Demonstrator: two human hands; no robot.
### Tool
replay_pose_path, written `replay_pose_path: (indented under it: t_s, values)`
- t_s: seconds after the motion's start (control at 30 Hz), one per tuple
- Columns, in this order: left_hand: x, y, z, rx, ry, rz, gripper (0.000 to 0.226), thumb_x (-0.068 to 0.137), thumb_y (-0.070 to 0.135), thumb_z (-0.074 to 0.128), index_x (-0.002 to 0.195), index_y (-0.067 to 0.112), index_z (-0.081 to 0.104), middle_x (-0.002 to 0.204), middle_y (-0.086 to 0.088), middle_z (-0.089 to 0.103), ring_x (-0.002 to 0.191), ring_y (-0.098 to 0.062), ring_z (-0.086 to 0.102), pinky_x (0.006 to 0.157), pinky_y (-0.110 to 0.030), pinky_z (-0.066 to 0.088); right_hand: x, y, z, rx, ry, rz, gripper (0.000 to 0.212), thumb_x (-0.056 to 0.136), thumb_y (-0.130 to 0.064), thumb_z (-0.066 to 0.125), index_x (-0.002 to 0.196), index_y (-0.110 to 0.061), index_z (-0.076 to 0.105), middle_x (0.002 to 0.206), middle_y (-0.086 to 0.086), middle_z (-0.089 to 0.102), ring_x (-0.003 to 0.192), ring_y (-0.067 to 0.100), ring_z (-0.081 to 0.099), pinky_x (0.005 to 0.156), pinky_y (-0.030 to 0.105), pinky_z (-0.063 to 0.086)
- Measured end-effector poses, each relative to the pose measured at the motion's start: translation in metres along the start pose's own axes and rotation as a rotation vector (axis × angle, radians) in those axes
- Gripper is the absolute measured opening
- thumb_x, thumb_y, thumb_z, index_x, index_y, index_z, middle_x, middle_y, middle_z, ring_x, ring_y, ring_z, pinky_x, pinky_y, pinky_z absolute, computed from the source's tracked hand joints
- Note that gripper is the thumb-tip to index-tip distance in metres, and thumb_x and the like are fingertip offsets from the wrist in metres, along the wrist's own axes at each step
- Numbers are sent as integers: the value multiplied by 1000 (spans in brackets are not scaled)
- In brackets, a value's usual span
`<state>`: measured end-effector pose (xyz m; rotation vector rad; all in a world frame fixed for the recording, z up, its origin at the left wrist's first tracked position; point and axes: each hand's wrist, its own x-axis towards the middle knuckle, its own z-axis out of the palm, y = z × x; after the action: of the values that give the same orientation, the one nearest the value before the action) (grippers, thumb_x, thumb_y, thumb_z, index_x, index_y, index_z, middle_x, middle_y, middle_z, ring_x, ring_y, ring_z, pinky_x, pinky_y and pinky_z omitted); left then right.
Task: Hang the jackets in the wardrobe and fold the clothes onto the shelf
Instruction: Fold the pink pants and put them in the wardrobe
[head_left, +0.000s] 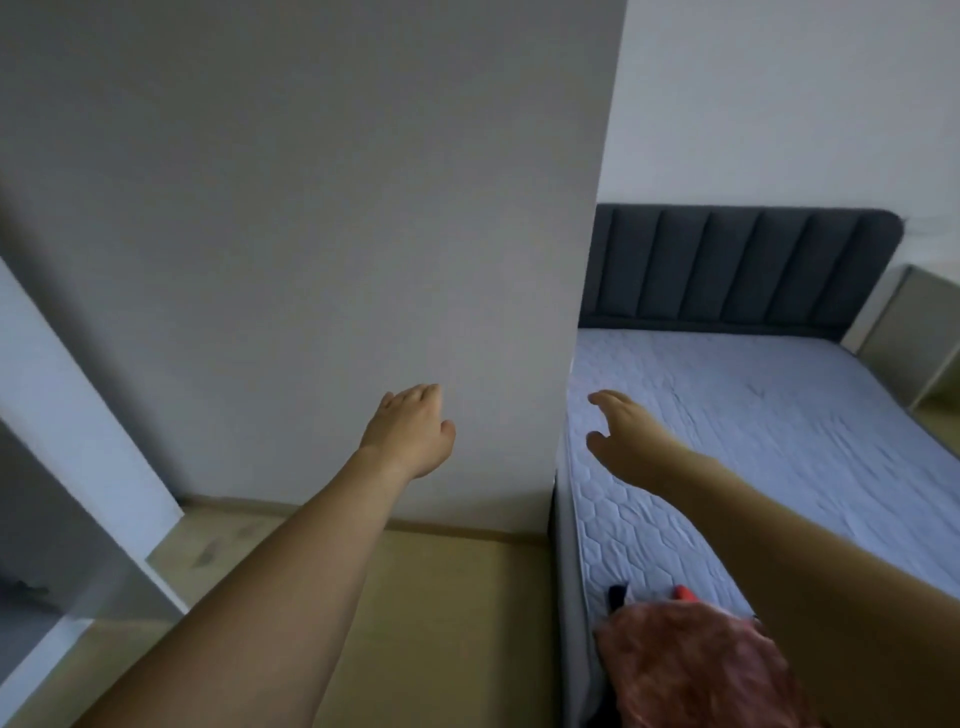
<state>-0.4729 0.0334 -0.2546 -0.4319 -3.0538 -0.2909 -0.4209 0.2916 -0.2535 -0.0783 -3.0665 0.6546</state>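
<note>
Far left: part of a pale wardrobe, its white upright panel slanting across the view, a shadowed open compartment beside it, contents too dark to tell. Below and to its right, light wood floor running to a grey wall with a skirting strip at its foot.

Left of centre: left hand stretched out on a bare forearm, back of hand toward the camera, in front of the grey wall. Fingers straight and close together, thumb set slightly apart to the right; nothing held. Touching the wall or just short of it: cannot tell.

Right of the wall's corner: bed with a dark grey frame, a dark padded headboard with vertical channels, and a pale blue quilted mattress.

Above the mattress near its left edge: right hand, also on a bare outstretched forearm, reaching forward. Fingers loosely spread, forefinger and thumb parted in an open curve, gripping nothing and apart from the mattress.

At the near left corner of the bed, by the bottom edge of view: heap of clothes, a mottled reddish-brown fuzzy garment on top, with bits of black, white and red fabric peeking out behind it. Partly covered by the right forearm.

Far right: pale nightstand beside the headboard, against a white wall.
</note>
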Motion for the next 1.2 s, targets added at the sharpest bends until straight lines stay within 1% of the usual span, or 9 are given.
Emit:
replay_pose_path:
  t_s: [0.07, 0.33, 0.5, 0.67, 0.77, 0.83, 1.0, 1.1, 1.2]
  values:
    - [12, 39, 29, -11, -25, -6, 42, 98, 27, 39, 134, 6, 42, 143, -12, 46, 127, -32, 42, 102, -39, 33, -3, 51, 2, -14, -14, 17, 60, 96, -21, 51, 150, -13, 27, 157, 5, 26, 142, 24, 30, 114, 36, 28]
    - [17, 187, 149, -61, -192, -116, 49, 96, 29, 44, 140, 9, 41, 145, -14, 46, 130, -34, 45, 104, -39, 41, 3, 253, 6, -78, -163, 153, 59, 94, -23, 50, 147, -7, 31, 153, 13, 33, 138, 30, 35, 112, 38, 30]
    - [-11, 223, 217, -210, -283, -352, 52, 95, 34, 46, 142, 12, 42, 144, -13, 47, 131, -29, 47, 104, -37, 42, -1, 309, 55, -61, -411, 57, 62, 95, -22, 49, 151, -15, 26, 158, 6, 25, 141, 26, 30, 112, 36, 28]
    - [-46, 237, 317, -331, -420, -544, 54, 97, 31, 44, 146, 9, 37, 150, -12, 42, 133, -28, 45, 104, -32, 38, 8, 369, 103, -117, -483, 36, 61, 94, -23, 49, 151, -13, 27, 157, 8, 27, 141, 26, 31, 112, 36, 29]
    - [-77, 262, 380, -415, -486, -657, 43, 98, 30, 42, 134, 6, 47, 139, -14, 50, 122, -29, 51, 88, -29, 38, 1, 404, 133, -124, -561, 15, 62, 94, -26, 51, 150, -12, 29, 155, 9, 29, 140, 27, 32, 111, 36, 29]
    - [-100, 287, 418, -443, -539, -721, 42, 97, 28, 43, 131, 6, 49, 135, -15, 52, 118, -28, 52, 86, -29, 38, -9, 429, 149, -120, -614, -11, 57, 94, -28, 50, 146, -11, 36, 150, 11, 37, 135, 27, 39, 108, 36, 33]
    - [-138, 359, 501, -477, -576, -831, 33, 93, 27, 44, 119, 10, 54, 109, -5, 59, 100, -23, 59, 75, -28, 44, -40, 512, 180, -65, -689, -99, 55, 91, -18, 55, 143, -10, 39, 142, 11, 45, 129, 26, 44, 95, 19, 32]
    - [-145, 419, 556, -539, -673, -848, 51, 93, 34, 44, 141, 15, 44, 137, -7, 50, 123, -27, 48, 90, -29, 37, -59, 582, 199, -193, -797, -142, 52, 91, -28, 58, 139, -13, 47, 144, 8, 45, 132, 23, 42, 110, 29, 31]
    - [-146, 462, 605, -638, -685, -862, 57, 92, 37, 46, 145, 17, 41, 149, -8, 42, 133, -26, 44, 102, -32, 37, -69, 647, 224, -114, -920, -83, 42, 87, -34, 64, 127, -20, 61, 135, 6, 54, 129, 25, 47, 109, 40, 36]
